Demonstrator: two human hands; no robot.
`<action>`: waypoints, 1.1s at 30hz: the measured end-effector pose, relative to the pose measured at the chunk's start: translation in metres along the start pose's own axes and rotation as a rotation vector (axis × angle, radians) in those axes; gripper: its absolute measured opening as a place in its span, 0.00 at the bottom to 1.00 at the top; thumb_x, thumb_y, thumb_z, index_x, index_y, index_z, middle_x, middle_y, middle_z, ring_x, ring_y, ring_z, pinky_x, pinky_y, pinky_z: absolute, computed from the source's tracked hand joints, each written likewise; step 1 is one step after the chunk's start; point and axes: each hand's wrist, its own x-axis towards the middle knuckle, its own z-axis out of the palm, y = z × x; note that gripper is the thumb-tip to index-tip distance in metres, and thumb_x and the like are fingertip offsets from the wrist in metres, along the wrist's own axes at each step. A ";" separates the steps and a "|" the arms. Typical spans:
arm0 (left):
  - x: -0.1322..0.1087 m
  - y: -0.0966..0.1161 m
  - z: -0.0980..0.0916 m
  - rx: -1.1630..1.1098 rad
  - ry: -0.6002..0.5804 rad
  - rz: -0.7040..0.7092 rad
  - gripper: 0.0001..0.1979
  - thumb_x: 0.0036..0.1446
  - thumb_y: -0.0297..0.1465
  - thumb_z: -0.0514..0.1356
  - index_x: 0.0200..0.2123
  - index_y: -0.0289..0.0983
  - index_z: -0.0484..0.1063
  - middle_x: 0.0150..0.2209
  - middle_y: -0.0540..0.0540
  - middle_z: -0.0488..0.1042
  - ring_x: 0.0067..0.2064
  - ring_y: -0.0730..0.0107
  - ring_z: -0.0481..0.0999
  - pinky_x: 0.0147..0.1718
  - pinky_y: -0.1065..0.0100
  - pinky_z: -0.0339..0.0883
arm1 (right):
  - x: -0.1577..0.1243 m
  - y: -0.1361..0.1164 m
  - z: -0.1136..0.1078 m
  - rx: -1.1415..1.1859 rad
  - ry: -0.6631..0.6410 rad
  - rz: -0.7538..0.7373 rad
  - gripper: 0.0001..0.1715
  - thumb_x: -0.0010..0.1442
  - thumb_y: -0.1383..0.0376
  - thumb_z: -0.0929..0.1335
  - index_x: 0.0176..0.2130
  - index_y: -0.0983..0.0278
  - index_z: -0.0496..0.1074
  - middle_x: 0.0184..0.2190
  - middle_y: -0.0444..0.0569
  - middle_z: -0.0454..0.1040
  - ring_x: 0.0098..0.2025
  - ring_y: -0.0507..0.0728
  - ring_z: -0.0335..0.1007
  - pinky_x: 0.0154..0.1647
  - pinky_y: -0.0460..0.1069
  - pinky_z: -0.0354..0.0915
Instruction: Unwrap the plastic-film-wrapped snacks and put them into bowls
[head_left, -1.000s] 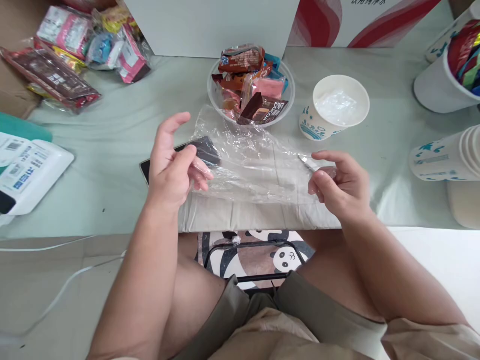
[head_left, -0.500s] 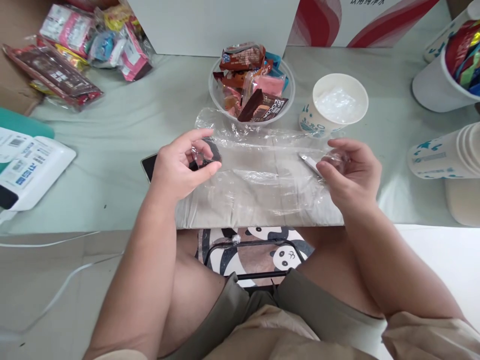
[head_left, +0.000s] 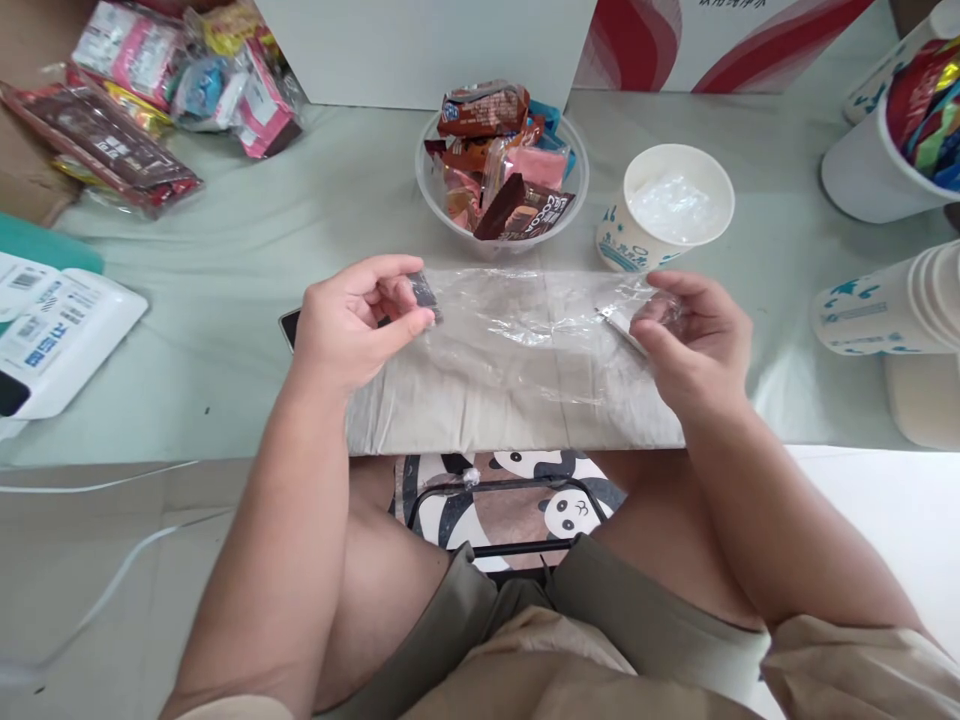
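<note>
A clear plastic bag (head_left: pixel 517 335) is stretched above the table between my two hands. My left hand (head_left: pixel 356 320) pinches its left end, the thumb and fingers curled round the film. The opposite end is gripped by my right hand (head_left: pixel 697 345), with film bunched between thumb and fingers. Beside my right thumb a slim pale object (head_left: pixel 621 328) with a pointed tip shows through the film; whether I hold it I cannot tell. Behind my left hand lies a dark phone-like object (head_left: pixel 289 328), mostly covered. Just beyond the bag stands a plastic bowl (head_left: pixel 426 205) of wrapped snacks.
A paper cup (head_left: pixel 626 235) with crumpled clear film stands right of the bowl. Further right are a cup of colourful wrappers (head_left: pixel 855 175) and stacked paper cups (head_left: pixel 862 310). Packaged snacks (head_left: pixel 112 150) lie at the back left, with a white device (head_left: pixel 97 340) nearer me.
The bag's film has become tauter and its far edge has dropped away from the bowl. My hands keep their grip and have shifted slightly left in view.
</note>
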 end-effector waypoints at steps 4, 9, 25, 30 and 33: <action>0.002 -0.009 -0.004 0.186 0.114 0.129 0.04 0.53 0.31 0.74 0.31 0.40 0.83 0.34 0.49 0.71 0.35 0.71 0.73 0.43 0.58 0.76 | 0.002 0.002 0.004 -0.254 -0.003 -0.053 0.11 0.57 0.65 0.76 0.42 0.55 0.81 0.29 0.43 0.68 0.31 0.54 0.66 0.39 0.56 0.70; 0.003 -0.011 -0.002 0.012 0.047 0.221 0.15 0.57 0.45 0.73 0.31 0.42 0.77 0.53 0.46 0.79 0.66 0.52 0.73 0.66 0.49 0.66 | 0.005 -0.001 0.006 -0.452 0.122 -0.230 0.07 0.60 0.59 0.76 0.32 0.56 0.78 0.41 0.52 0.70 0.52 0.65 0.72 0.53 0.64 0.73; 0.003 0.037 0.016 -0.127 -0.083 -0.557 0.09 0.69 0.35 0.62 0.37 0.44 0.64 0.15 0.58 0.68 0.10 0.79 0.53 0.10 0.74 0.35 | 0.012 -0.006 -0.001 -0.014 0.238 -0.019 0.15 0.53 0.68 0.74 0.43 0.57 0.75 0.40 0.47 0.77 0.37 0.54 0.76 0.37 0.51 0.71; 0.004 0.037 0.022 -0.166 -0.261 -0.622 0.13 0.65 0.40 0.65 0.36 0.43 0.64 0.16 0.57 0.68 0.09 0.81 0.52 0.10 0.77 0.36 | 0.018 -0.012 0.008 0.134 0.319 -0.245 0.08 0.60 0.58 0.67 0.34 0.57 0.73 0.33 0.49 0.73 0.42 0.62 0.76 0.53 0.62 0.72; 0.004 0.038 0.022 -0.216 -0.262 -0.593 0.13 0.63 0.40 0.66 0.36 0.44 0.63 0.15 0.57 0.68 0.09 0.79 0.52 0.09 0.76 0.36 | 0.030 -0.023 -0.001 0.259 0.371 -0.112 0.06 0.56 0.58 0.68 0.30 0.57 0.73 0.31 0.48 0.73 0.40 0.60 0.77 0.52 0.59 0.73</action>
